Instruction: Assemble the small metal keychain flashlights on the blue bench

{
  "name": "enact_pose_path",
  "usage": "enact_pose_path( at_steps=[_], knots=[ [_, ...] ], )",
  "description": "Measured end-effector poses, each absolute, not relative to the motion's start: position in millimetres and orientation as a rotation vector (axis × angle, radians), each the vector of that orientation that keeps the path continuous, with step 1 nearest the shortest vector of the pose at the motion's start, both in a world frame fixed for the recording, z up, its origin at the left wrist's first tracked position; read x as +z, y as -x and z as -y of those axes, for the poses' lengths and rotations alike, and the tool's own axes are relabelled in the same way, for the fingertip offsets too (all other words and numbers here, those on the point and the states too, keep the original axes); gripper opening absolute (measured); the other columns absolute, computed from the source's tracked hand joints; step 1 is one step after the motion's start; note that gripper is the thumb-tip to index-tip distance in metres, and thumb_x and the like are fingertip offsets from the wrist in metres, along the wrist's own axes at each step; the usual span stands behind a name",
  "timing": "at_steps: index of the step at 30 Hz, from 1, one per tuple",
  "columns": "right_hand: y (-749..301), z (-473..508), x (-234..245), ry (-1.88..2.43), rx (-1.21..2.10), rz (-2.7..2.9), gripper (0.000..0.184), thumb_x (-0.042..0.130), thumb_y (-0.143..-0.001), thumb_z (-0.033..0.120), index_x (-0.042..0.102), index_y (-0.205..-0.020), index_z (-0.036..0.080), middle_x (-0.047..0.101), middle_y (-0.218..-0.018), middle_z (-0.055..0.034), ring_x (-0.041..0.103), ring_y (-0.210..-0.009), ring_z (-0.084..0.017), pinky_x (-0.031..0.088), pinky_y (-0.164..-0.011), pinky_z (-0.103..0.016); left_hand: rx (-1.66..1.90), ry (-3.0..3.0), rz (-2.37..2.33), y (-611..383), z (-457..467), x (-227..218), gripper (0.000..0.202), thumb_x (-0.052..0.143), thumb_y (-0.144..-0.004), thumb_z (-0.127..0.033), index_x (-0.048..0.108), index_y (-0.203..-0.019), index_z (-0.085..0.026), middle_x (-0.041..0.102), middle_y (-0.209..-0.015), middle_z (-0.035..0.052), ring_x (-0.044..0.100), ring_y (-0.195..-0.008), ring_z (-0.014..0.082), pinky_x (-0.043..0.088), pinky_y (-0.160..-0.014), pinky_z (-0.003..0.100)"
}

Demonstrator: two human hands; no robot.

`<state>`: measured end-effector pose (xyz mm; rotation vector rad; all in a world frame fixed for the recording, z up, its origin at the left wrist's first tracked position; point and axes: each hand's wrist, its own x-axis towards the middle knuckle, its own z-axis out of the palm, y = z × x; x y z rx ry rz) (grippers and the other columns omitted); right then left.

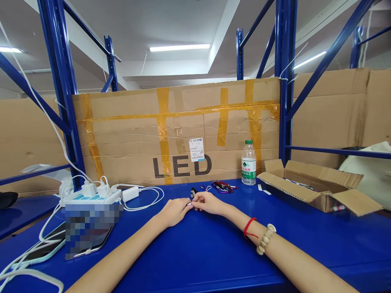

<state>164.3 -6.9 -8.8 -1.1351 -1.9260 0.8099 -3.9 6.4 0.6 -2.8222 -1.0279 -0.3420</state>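
Small piece [190,204], too tiny to identify, pinched in the narrow grip of left hand [173,211] and right hand [210,202], toward the table's [189,252] far edge, probably held from both sides for steadiness

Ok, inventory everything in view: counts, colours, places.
Tabletop: one, blue, foreground
Tiny item: one, pale, between hands
Pen-like item: one, black, centre
Small items: several, red/dark, centre back
Water bottle: one, clear, back right
Open carton: one, brown, right
Paper scraps: two, white, by carton
Power strip: one, white, left
Chargers: several, white, left
Cables: several, white, left
Smartphones: two, dark, left
Cardboard panels: several, brown, behind
Label: one, white, central panel
Rack uprights: several, blue, background
Ceiling lights: three, white, overhead
Bracelets: two, red/beige, lower right
Left hand: one, bare, centre
Right hand: one, bare, centre
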Motion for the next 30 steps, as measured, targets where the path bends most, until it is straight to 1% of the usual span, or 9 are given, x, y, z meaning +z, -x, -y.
enact_pose_path(
  at_steps=[5,16,21,30],
  knots=[
    [-164.7,6.6,-8.8,1.139,0.803,1.937,0.018,0.057,-0.069,0.030,0.055,-0.067,0.013,0.055,-0.056,0.0011,0.050,-0.050,-0.007,0.041,-0.051,-0.020,-0.340,2.829,1.031,3.8,-5.2,1.6,0.035,0.020,-0.089,-0.039,0.050,-0.086,-0.022,0.061,-0.092,0.0021,0.057,-0.085,0.0189,0.041,-0.064,0.026],
    [-165.3,5.1,-10.3,1.133,0.778,1.954,0.017,0.057,-0.070,0.030,0.054,-0.066,0.014,0.056,-0.057,0.0005,0.051,-0.051,-0.008,0.042,-0.051,-0.021,-0.339,2.832,1.029,4.1,-6.2,1.2,0.035,0.020,-0.089,-0.039,0.050,-0.088,-0.022,0.060,-0.093,0.0024,0.056,-0.087,0.0199,0.041,-0.065,0.027],
    [-165.3,5.7,-10.2,1.138,0.775,1.952,0.016,0.056,-0.070,0.029,0.053,-0.066,0.014,0.057,-0.058,0.0000,0.050,-0.052,-0.008,0.041,-0.052,-0.021,-0.331,2.847,1.032,4.5,-6.1,1.6,0.034,0.020,-0.089,-0.039,0.050,-0.089,-0.022,0.060,-0.093,0.0024,0.056,-0.087,0.0189,0.041,-0.067,0.026],
    [-164.2,10.3,-5.9,1.149,0.793,1.945,0.016,0.056,-0.070,0.029,0.053,-0.067,0.014,0.056,-0.058,0.0004,0.050,-0.052,-0.008,0.040,-0.052,-0.022,-0.317,2.827,1.020,4.8,-7.7,0.3,0.034,0.019,-0.089,-0.038,0.049,-0.089,-0.022,0.060,-0.093,0.0026,0.056,-0.086,0.0200,0.042,-0.065,0.027]
  ],
)
